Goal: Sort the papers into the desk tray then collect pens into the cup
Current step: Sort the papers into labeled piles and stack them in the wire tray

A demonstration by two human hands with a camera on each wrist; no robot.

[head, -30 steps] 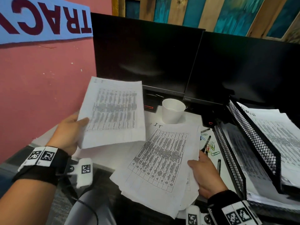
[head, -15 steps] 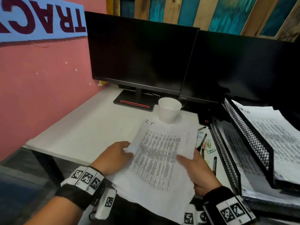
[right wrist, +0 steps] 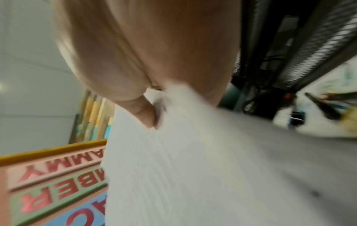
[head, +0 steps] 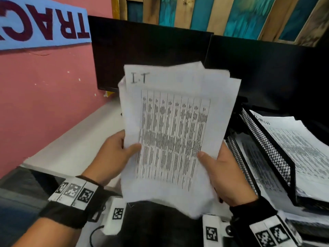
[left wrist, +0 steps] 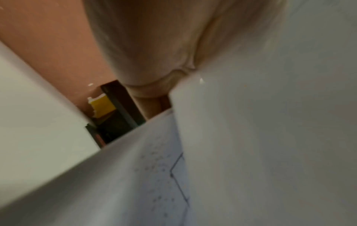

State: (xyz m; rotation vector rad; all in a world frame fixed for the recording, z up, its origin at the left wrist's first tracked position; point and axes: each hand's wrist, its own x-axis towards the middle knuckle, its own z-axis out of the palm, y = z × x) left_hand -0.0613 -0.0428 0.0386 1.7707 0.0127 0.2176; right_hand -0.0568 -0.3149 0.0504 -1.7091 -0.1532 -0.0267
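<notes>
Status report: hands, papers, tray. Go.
Left hand and right hand both gripping the I.T paper stack, lifted upright off the desk. Mesh desk tray at right, both tiers already holding papers. Cup and pens hidden behind the stack.

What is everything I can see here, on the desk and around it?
Stack of papers: one bundle, white with printed tables, top sheet marked "I.T", held up over the desk.
Desk tray: one, black mesh, two tiers, at the right; both tiers hold printed sheets.
Monitors: two, black, dark screens, side by side at the back.
Desk: one, white, along the pink wall.
Sign: one, blue with dark red letters, on the pink wall.
Wooden planks: several, teal and tan, above the monitors.
Pen: at least one, dark, blurred, in the right wrist view.
Left hand: grips the stack's left edge.
Right hand: grips its right edge.
</notes>
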